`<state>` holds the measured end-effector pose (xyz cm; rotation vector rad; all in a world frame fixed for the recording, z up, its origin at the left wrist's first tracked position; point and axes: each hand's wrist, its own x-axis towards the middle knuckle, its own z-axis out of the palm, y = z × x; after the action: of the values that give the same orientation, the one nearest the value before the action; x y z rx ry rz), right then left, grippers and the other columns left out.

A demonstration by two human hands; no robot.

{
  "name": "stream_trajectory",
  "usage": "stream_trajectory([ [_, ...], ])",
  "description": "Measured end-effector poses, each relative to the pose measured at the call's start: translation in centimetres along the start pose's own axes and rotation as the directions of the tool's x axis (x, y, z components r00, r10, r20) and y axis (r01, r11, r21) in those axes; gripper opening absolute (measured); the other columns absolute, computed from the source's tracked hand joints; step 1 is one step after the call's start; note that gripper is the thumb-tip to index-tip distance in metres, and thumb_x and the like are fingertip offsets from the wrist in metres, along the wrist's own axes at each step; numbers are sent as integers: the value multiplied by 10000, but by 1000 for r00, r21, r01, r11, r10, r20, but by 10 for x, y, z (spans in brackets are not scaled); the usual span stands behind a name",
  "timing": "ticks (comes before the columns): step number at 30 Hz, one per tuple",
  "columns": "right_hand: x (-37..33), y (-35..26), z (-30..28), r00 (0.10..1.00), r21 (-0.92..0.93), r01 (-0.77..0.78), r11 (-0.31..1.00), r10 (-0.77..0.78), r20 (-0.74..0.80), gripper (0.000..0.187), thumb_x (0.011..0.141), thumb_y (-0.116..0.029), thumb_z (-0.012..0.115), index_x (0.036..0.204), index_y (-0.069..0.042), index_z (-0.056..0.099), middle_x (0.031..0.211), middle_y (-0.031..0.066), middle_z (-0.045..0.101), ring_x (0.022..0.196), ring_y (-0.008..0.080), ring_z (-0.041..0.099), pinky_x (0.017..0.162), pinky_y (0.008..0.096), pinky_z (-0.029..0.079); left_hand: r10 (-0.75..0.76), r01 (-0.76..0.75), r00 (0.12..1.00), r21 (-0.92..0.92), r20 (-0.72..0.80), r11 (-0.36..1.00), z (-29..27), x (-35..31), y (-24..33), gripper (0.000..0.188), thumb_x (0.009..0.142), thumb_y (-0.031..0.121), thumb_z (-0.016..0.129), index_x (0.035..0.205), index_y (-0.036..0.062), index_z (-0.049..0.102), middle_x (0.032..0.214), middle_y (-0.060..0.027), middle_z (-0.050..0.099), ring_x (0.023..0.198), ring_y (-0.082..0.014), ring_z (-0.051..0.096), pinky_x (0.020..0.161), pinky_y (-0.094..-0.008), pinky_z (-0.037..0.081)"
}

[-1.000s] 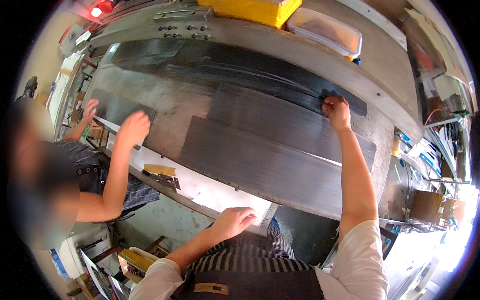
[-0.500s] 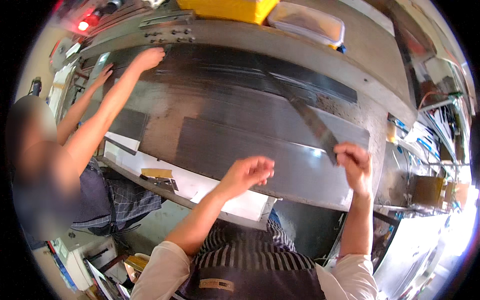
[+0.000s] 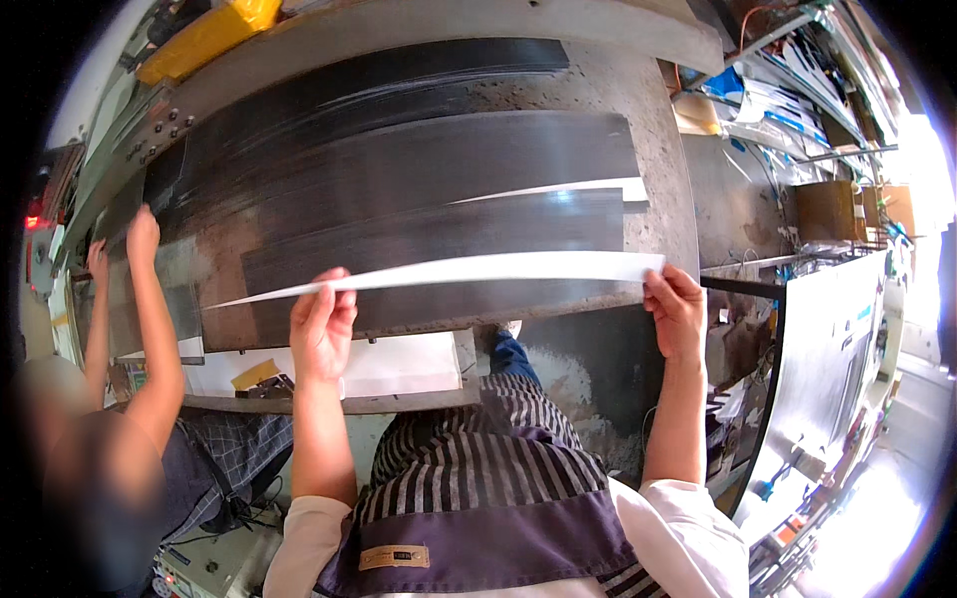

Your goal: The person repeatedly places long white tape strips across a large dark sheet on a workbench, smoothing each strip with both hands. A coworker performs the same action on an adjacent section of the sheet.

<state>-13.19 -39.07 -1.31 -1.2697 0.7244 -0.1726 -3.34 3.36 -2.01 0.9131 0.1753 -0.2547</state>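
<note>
A long, thin, flexible strip (image 3: pixel 498 269) is held level above the near side of the worktable, its upper face showing white. My left hand (image 3: pixel 324 324) pinches it between thumb and fingers, and its narrow-looking left end runs on past that hand. At the other end, my right hand (image 3: pixel 676 309) grips the strip's corner with closed fingertips. Beneath and beyond it lie wide dark grey strips (image 3: pixel 439 234), flat and lengthwise on the table. Between two of them shows a white sliver (image 3: pixel 558 187).
A co-worker's hands (image 3: pixel 143 234) are at the table's left end, near dark pieces. A thick grey beam (image 3: pixel 419 30) borders the far side, with a yellow bin (image 3: pixel 209 40) behind it. White sheets (image 3: pixel 409 364) sit on a ledge at the near edge. Cluttered shelves (image 3: pixel 788 110) stand right.
My left hand, empty before, now holds a strip. The strip in my right hand slanted away and looked dark; now one lies level across both hands, showing white. The view has shifted right.
</note>
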Motion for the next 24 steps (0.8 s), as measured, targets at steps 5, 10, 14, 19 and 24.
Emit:
stream_trajectory([
  [5, 6, 31, -1, 992, -158, 80, 984, -94, -87, 178, 825, -61, 706, 982, 17, 683, 739, 13, 613, 594, 85, 525, 527, 237, 410, 4, 76, 971, 324, -241, 943, -19, -36, -12, 166, 915, 85, 619, 1048, 4, 679, 1031, -72, 655, 849, -110, 616, 658, -234, 521],
  [10, 11, 43, 1, 988, -488, 53, 871, -116, -100, 191, 825, -116, 707, 957, 22, 699, 735, 20, 655, 627, 94, 557, 578, 238, 449, 401, -114, 902, 812, -157, 572, -39, -39, -39, 112, 861, 28, 673, 970, 13, 697, 1109, -26, 568, 884, -99, 570, 728, -225, 478],
  [14, 17, 59, 10, 943, -636, 115, 763, -285, -171, 188, 799, -120, 717, 934, 10, 702, 762, 69, 693, 676, 111, 610, 671, 240, 489, 481, -84, 876, 971, -35, 224, -56, -35, -49, 117, 828, 66, 721, 915, -9, 695, 1105, -15, 560, 904, -97, 535, 767, -234, 458],
  [19, 15, 62, 15, 930, -635, 124, 763, -313, -194, 168, 795, -116, 725, 904, 8, 697, 719, 57, 677, 643, 89, 591, 641, 242, 492, 485, -30, 872, 983, -63, 182, -50, -37, -48, 165, 800, 121, 754, 891, -5, 701, 1091, -10, 568, 940, -130, 537, 808, -261, 455],
  [24, 13, 61, 18, 924, -596, 118, 794, -308, -227, 144, 795, -101, 726, 889, 5, 700, 697, 35, 667, 615, 74, 572, 579, 233, 480, 495, -34, 865, 972, -88, 233, -44, -36, -48, 152, 770, 102, 772, 856, 6, 691, 1053, -26, 588, 926, -162, 541, 858, -302, 434],
])
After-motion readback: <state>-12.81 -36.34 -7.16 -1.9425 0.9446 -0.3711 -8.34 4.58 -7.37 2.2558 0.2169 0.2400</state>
